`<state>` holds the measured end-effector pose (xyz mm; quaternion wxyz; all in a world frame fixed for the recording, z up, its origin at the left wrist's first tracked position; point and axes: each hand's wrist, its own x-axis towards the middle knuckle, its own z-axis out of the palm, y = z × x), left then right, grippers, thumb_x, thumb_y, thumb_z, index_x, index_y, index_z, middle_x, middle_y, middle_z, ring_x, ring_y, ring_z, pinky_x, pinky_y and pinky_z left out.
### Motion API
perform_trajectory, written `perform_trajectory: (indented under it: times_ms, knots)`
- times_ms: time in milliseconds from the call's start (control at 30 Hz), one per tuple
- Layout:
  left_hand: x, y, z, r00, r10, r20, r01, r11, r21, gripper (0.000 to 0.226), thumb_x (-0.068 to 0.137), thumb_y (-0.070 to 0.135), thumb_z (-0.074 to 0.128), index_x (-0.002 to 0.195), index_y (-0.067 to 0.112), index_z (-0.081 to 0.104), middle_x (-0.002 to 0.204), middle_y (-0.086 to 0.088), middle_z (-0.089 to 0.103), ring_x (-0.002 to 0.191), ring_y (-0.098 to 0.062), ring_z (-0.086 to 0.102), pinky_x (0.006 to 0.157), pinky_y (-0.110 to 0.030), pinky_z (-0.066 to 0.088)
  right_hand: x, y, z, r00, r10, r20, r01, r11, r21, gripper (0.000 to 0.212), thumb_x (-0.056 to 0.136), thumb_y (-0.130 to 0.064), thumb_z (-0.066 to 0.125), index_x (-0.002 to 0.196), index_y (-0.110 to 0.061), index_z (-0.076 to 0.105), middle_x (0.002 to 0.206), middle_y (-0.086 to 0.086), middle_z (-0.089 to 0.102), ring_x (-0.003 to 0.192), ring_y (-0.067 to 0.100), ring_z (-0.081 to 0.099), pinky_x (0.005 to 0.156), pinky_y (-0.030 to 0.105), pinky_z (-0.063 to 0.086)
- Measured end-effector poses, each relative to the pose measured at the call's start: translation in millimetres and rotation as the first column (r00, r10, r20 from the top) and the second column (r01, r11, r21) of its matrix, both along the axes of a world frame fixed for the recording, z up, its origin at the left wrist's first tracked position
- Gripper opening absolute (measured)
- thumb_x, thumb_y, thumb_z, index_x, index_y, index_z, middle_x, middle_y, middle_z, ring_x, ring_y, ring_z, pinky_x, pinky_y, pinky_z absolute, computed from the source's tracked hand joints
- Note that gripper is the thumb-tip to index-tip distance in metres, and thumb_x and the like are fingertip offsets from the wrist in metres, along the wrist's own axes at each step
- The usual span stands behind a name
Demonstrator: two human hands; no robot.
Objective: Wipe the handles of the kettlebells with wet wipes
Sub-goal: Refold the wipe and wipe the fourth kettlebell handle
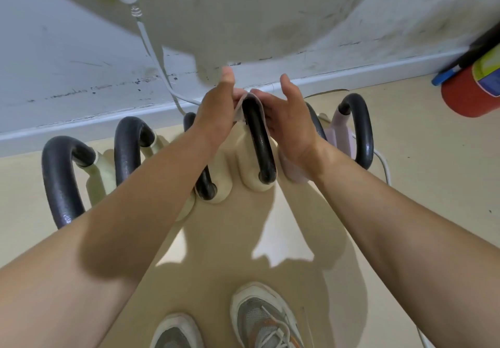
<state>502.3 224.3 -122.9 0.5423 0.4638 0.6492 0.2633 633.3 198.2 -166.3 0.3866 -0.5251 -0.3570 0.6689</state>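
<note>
Stands over a row of kettlebells (96,170) on a beige floor (405,212). Holds a wet wipe (239,107) draped over the top bend of the black handle (258,136) of the middle cream kettlebell (244,163). Wraps it from the left with the left hand (216,112), fingers curled round wipe and bar, thumb pointing up. Touches it from the other side with the right hand (293,124), thumb lifted clear — hard to tell whether those fingers curl or lie straight. Has a pink kettlebell (343,131) just to the right and a red fire extinguisher (470,93) at far right.
</note>
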Motion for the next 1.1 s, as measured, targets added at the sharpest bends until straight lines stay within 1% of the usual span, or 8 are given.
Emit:
perform_trajectory:
  times_ms: [67,200,367,567,667,767,933,1100]
  knots:
    - [0,-10,2,0.999,0.01,0.039,-0.011,1.0,0.026,0.065,0.104,0.054,0.024,0.073,0.021,0.069,0.075,0.005,0.072,0.088,-0.017,0.068,0.093,-0.034,0.049,-2,-6,-1,0.999,-0.044,-0.029,0.045,0.998,0.037,0.086,0.087,-0.078,0.025,0.144,-0.021,0.057,0.142,0.002,0.063,0.135,0.012,0.055,0.117,0.039,0.034]
    - [8,-19,1,0.999,-0.043,-0.014,0.043,0.999,0.009,0.08,0.098,0.064,0.025,0.099,-0.008,0.059,0.082,-0.031,0.055,0.1,-0.046,0.059,0.099,-0.056,0.043,-10,-13,-3,0.995,-0.094,-0.014,0.094,0.995,0.026,0.055,0.095,-0.07,0.033,0.11,-0.035,0.072,0.126,-0.007,0.072,0.126,0.004,0.061,0.121,0.038,0.034]
    - [3,-12,4,0.996,-0.058,-0.069,0.056,0.998,-0.021,0.075,0.073,0.079,0.021,0.085,0.018,0.063,0.11,-0.021,0.07,0.108,-0.033,0.065,0.106,-0.049,0.044,-5,-11,4,0.992,-0.103,-0.071,0.097,0.991,-0.092,0.082,0.093,-0.07,0.031,0.145,-0.01,0.054,0.136,0.007,0.067,0.13,0.018,0.061,0.119,0.042,0.036]
    - [-4,-12,-1,0.984,-0.1,-0.148,0.101,0.995,0.004,0.029,0.097,0.029,0.041,0.078,0.015,0.059,0.097,-0.015,0.065,0.094,-0.028,0.062,0.096,-0.056,0.052,2,-29,7,0.936,-0.254,-0.242,0.212,0.959,-0.188,0.076,0.101,-0.06,0.031,0.147,-0.002,0.048,0.142,0.015,0.061,0.127,0.025,0.063,0.117,0.044,0.041]
    - [-9,-15,-7,0.929,-0.246,-0.277,0.257,0.966,0.006,0.022,0.098,0.013,0.047,0.11,0.014,0.065,0.106,-0.002,0.068,0.1,-0.021,0.064,0.097,-0.044,0.052,1,-26,6,0.945,-0.263,-0.193,0.221,0.952,-0.214,0.072,0.101,-0.059,0.032,0.137,-0.002,0.059,0.13,0.015,0.069,0.121,0.027,0.067,0.114,0.045,0.044]
    - [-12,-19,-7,0.767,-0.418,-0.486,0.497,0.867,0.038,0.041,0.093,0.015,0.058,0.132,0.013,0.046,0.105,-0.002,0.062,0.094,-0.02,0.059,0.085,-0.035,0.049,0,-19,8,0.94,-0.277,-0.197,0.225,0.941,-0.251,0.076,0.1,-0.059,0.032,0.132,0.003,0.062,0.123,0.02,0.072,0.119,0.031,0.067,0.112,0.045,0.045]
    - [-12,-10,-24,0.606,-0.424,-0.673,0.657,0.744,0.124,0.069,0.083,0.018,0.073,0.14,0.011,0.035,0.117,-0.009,0.056,0.1,-0.028,0.06,0.086,-0.041,0.051,1,-13,1,0.935,-0.283,-0.215,0.215,0.932,-0.292,0.069,0.096,-0.053,0.036,0.134,-0.002,0.062,0.124,0.017,0.072,0.12,0.032,0.062,0.117,0.048,0.037]
    - [-18,8,-30,0.606,-0.276,-0.746,0.634,0.734,0.244,0.023,0.092,0.018,0.061,0.114,0.021,0.056,0.09,-0.003,0.063,0.083,-0.029,0.062,0.077,-0.048,0.053,5,-15,4,0.97,-0.219,-0.103,0.187,0.948,-0.255,0.065,0.096,-0.059,0.037,0.115,-0.006,0.069,0.111,0.009,0.077,0.109,0.025,0.067,0.1,0.04,0.047]
